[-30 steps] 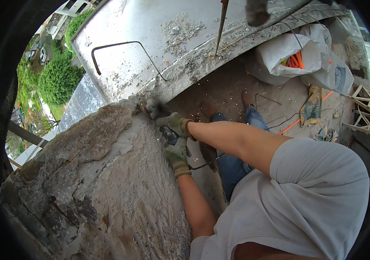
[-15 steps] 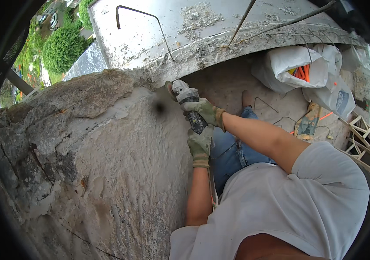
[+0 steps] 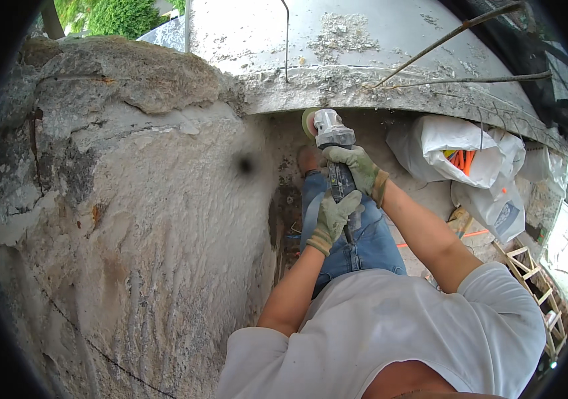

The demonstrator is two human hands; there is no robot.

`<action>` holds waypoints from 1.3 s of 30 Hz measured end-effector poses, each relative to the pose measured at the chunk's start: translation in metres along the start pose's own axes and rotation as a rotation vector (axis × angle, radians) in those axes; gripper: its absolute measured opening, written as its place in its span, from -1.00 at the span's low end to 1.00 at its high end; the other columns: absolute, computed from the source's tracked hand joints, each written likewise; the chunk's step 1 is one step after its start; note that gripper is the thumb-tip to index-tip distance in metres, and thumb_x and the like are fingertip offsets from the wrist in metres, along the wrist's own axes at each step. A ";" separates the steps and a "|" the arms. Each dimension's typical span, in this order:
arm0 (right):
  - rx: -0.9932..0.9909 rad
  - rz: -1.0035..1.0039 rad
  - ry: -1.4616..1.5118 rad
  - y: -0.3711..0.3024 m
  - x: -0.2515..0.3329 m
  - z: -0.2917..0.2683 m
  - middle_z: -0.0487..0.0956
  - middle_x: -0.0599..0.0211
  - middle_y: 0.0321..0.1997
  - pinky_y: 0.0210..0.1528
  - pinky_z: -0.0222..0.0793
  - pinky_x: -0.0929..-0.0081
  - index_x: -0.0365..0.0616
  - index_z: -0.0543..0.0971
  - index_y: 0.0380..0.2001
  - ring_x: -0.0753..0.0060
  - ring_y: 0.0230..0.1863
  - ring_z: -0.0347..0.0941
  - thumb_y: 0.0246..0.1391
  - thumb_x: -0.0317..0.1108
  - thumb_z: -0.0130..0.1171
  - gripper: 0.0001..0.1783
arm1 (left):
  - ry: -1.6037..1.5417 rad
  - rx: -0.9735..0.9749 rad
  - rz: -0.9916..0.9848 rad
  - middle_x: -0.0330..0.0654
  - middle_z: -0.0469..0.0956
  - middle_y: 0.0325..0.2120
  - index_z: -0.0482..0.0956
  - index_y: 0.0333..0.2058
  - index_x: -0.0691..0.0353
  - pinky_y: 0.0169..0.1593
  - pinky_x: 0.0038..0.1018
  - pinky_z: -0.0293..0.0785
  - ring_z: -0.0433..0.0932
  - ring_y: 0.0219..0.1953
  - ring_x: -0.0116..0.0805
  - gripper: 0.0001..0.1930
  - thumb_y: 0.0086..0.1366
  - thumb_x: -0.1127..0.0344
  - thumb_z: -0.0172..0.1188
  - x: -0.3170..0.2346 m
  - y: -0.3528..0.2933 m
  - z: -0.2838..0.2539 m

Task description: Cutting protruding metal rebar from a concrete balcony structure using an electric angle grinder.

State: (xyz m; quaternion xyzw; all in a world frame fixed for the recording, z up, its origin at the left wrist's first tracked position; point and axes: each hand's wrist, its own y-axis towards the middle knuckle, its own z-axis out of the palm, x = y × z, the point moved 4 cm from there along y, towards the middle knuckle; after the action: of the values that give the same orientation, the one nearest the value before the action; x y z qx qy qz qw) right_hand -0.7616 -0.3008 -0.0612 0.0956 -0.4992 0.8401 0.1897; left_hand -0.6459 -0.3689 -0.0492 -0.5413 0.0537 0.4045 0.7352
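My two gloved hands hold an angle grinder (image 3: 335, 137) with a pale metallic head and a dark body. Its round disc (image 3: 309, 124) is at the far end, close beneath the concrete ledge; whether it touches the ledge I cannot tell. My right hand (image 3: 355, 166) wraps the body just behind the head. Lower down, my left hand (image 3: 337, 216) is closed around the rear of the grinder. Both gloves are greenish-grey and dusty. To the left rises a rough concrete wall (image 3: 184, 199), apart from the disc.
The ledge (image 3: 390, 93) curves across the front with rubble on it. Bent rebar (image 3: 456, 33) sticks out there. White sacks (image 3: 456, 149), one holding orange and yellow items, stand at right. A wooden lattice frame (image 3: 536, 282) lies beyond. My legs (image 3: 363, 246) are below the grinder.
The grinder has come away from the corner where wall and ledge meet, moving right along the ledge with both hands on it. My view has turned, and my body stands straighter behind the tool.
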 end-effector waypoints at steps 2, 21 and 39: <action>-0.013 -0.004 -0.034 -0.001 0.003 0.000 0.60 0.25 -0.28 -0.29 0.57 0.43 -0.22 0.53 -0.10 0.39 -0.32 0.59 0.06 -0.32 0.30 -0.65 | -0.039 0.007 0.021 -0.24 0.58 -0.33 0.47 -0.12 0.26 -0.44 -0.53 0.52 0.61 -0.43 -0.45 -0.70 0.22 0.38 0.35 0.001 0.002 -0.001; -0.246 -0.157 0.120 -0.115 0.020 -0.108 0.57 0.30 -0.48 -0.50 0.43 0.45 -0.19 0.60 -0.35 0.45 -0.54 0.50 -0.05 -0.26 0.36 -0.75 | 1.711 0.401 0.479 0.12 0.50 -0.01 -0.13 0.39 0.31 -0.08 -0.12 0.50 0.57 -0.10 0.09 0.08 0.09 -0.08 0.32 0.007 -0.081 0.118; -0.387 -0.477 0.741 -0.281 0.003 -0.242 0.51 0.22 -0.36 -0.38 0.52 0.32 -0.19 0.49 -0.12 0.27 -0.38 0.53 0.06 -0.19 0.28 -0.60 | 2.030 0.897 1.042 -0.06 0.52 -0.32 0.16 0.28 0.31 -0.43 -0.25 0.55 0.60 -0.38 -0.18 -0.18 0.14 0.01 0.23 0.045 -0.106 0.261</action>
State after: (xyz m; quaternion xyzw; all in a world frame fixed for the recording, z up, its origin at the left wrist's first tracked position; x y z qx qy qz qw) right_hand -0.6409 0.0328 0.0484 -0.1356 -0.5093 0.6422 0.5566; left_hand -0.6403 -0.1345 0.1142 -0.2235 0.9468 -0.0093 0.2313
